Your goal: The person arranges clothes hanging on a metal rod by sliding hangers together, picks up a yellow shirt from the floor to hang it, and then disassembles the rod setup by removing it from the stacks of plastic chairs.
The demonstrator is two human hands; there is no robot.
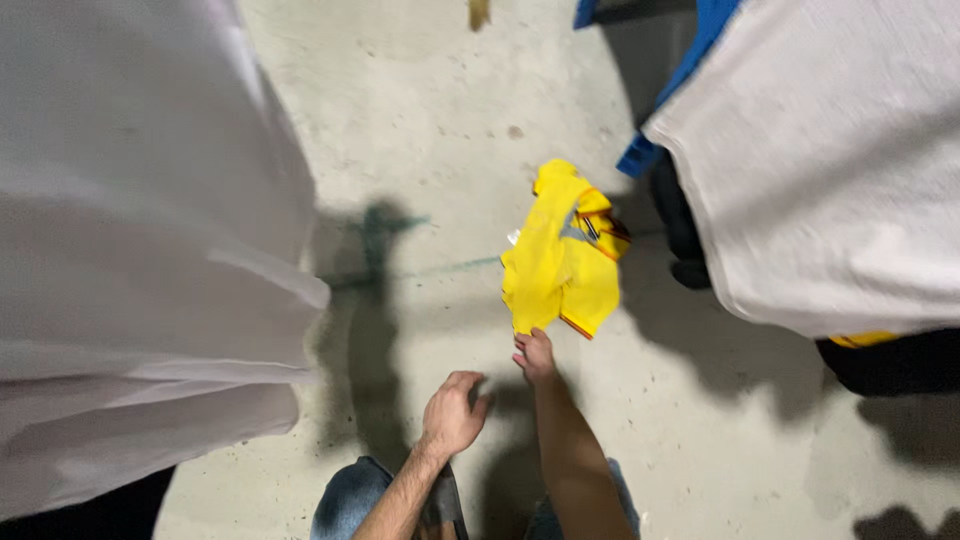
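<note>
**Yellow cloth pinched at its lower edge, over concrete floor**

Right hand (536, 355): arm stretched forward, fingertips closed on the bottom edge of a yellow cloth (560, 262). Grip is a pinch at the fingertips, not a full fist. The cloth spreads up and away from the grip, crumpled and folded over itself, with red-orange trim along its right and lower edges and a small grey patch near its middle. Whether the cloth rests on the floor (430, 110) or is lifted off it, cannot tell; it casts shadow to its right.

Left hand (452, 412): just to the left of and nearer the body than the grip, apart from the cloth. Fingers loosely curled, palm down, holding nothing visible. It hovers over its own dark shadow on the floor.

Below both forearms, close to the body: blue denim knees (350, 495).

Left of the grip, well apart: a large mass of white fabric (130, 250), filling that side of the view, edge draped in folds.

Right of the grip and beyond the cloth: a second white sheet (840, 170), with a blue edge (640, 155) at its upper left corner and dark objects (685, 235) tucked beneath it. A sliver of yellow (862, 340) shows under its lower edge.

Floor is pale, speckled concrete with a faint greenish line running left from the cloth
</note>
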